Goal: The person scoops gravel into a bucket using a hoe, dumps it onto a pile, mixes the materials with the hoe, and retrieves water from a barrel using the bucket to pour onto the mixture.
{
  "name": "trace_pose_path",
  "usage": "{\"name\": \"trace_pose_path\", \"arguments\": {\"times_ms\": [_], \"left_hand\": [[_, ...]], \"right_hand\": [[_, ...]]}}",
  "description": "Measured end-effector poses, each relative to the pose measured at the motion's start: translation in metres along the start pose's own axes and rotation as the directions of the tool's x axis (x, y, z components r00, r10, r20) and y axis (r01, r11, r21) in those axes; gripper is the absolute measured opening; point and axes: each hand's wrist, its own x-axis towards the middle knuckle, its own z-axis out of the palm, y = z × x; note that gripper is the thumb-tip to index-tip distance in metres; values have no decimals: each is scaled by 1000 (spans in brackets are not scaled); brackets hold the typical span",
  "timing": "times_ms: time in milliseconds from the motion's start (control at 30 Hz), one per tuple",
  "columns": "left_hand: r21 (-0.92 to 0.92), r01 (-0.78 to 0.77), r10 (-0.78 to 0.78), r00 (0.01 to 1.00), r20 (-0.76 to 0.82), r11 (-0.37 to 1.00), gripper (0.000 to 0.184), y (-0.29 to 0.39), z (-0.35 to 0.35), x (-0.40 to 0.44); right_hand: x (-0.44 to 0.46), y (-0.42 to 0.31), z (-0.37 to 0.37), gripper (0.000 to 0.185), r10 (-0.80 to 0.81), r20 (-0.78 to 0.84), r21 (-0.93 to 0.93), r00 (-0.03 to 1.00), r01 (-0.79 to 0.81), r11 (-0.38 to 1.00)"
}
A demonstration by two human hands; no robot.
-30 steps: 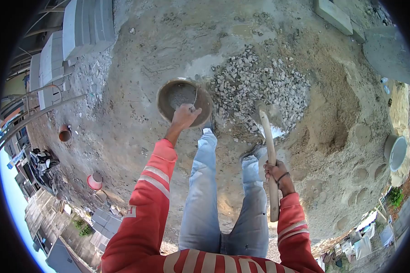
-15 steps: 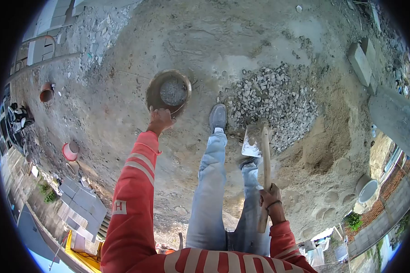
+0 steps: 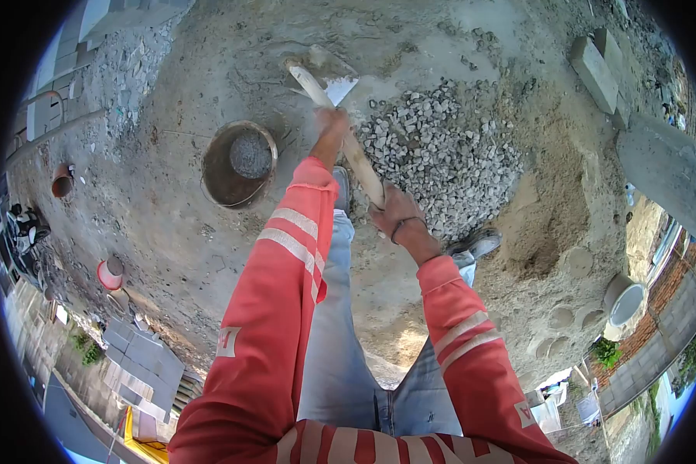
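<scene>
Both my hands are wrapped around the wooden handle of a hoe (image 3: 360, 164). My left hand (image 3: 332, 127) grips it near the blade, and my right hand (image 3: 398, 214) holds it close to the rear end. The whitish metal blade (image 3: 340, 90) is low over the wet grey ground, beyond the gravel's left edge; whether it touches is unclear. To the left of my left hand stands a bucket (image 3: 223, 176) with grey material inside, apart from both hands. A heap of grey gravel (image 3: 448, 151) lies right of the handle.
Sand (image 3: 545, 224) lies beside the gravel on the right. Concrete blocks (image 3: 595, 73) and a grey slab (image 3: 661, 166) are at the far right, with another bucket (image 3: 625, 300) below. At left are a reddish bucket (image 3: 110, 272) and a brown one (image 3: 62, 184).
My left hand has left the bucket and taken hold of the hoe handle. The hoe has swung forward and left, my right hand moving with it. My right foot has shifted outward.
</scene>
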Motion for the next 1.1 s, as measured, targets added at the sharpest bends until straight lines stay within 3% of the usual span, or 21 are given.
{"name": "trace_pose_path", "arguments": {"times_ms": [33,100,233,300,367,433,467,533,567,600,633,667,733,767,833,900,967,1000,1100], "left_hand": [[17,-1,1,1000,0,1000,52,2,7,1],[134,-49,55,997,-47,990,17,-1,19,-1],[65,1,5,996,-94,998,19,-14,55,-27],[104,83,-99,983,157,991,47,-43,91,-58],[187,81,-94,994,62,979,41,-52,150,-122],[459,9,-8,1000,-4,888,35,-100,219,-133],[464,-8,10,1000,-1,886,35,-92,227,-149],[350,-112,25,969,246,930,17,-93,238,-177],[355,-128,35,966,256,926,17,-86,239,-185],[168,26,-70,963,261,985,16,-85,238,-182],[-24,186,-172,942,288,982,19,-82,237,-181],[-16,172,-159,941,300,985,19,-66,238,-194],[-435,385,-270,914,303,814,14,-51,222,-242],[-451,382,-281,919,277,807,14,-56,227,-269],[-493,333,-264,942,207,804,15,-53,240,-325],[-504,292,-244,956,160,813,14,-39,241,-365],[-679,285,-133,954,269,677,12,-18,228,-392],[-685,182,-76,980,182,706,10,12,222,-407],[-686,-61,231,960,160,725,18,112,206,-430]], "right_hand": [[14,10,1,45,-29,27,21,999,29,999],[23,28,2,43,-76,62,63,995,72,995],[5,78,-25,43,-123,42,20,991,123,992],[-32,129,-31,44,-104,38,22,994,103,994],[-59,183,-52,46,-26,117,46,993,21,999],[-85,237,-51,46,19,66,88,998,-25,996],[-93,250,-59,46,17,52,100,999,-22,995],[-115,269,-71,45,-5,15,251,1000,1,968],[-127,275,-78,43,-74,-54,278,996,86,957],[-143,279,-86,41,-143,-128,297,981,175,939],[-177,282,-104,39,-63,3,318,998,59,946],[-214,292,-121,37,18,133,325,991,-61,944],[-257,338,-118,30,-97,-41,346,994,105,932],[-270,366,-114,30,-67,29,332,997,53,942],[-280,423,-93,29,-45,69,318,997,21,948],[-285,467,-63,34,-68,-48,76,997,71,995],[-272,472,-56,33,-88,-84,156,993,100,983],[-265,473,-54,31,-101,-114,218,988,124,968],[-229,443,-49,32,-184,-282,216,942,249,944]]}}
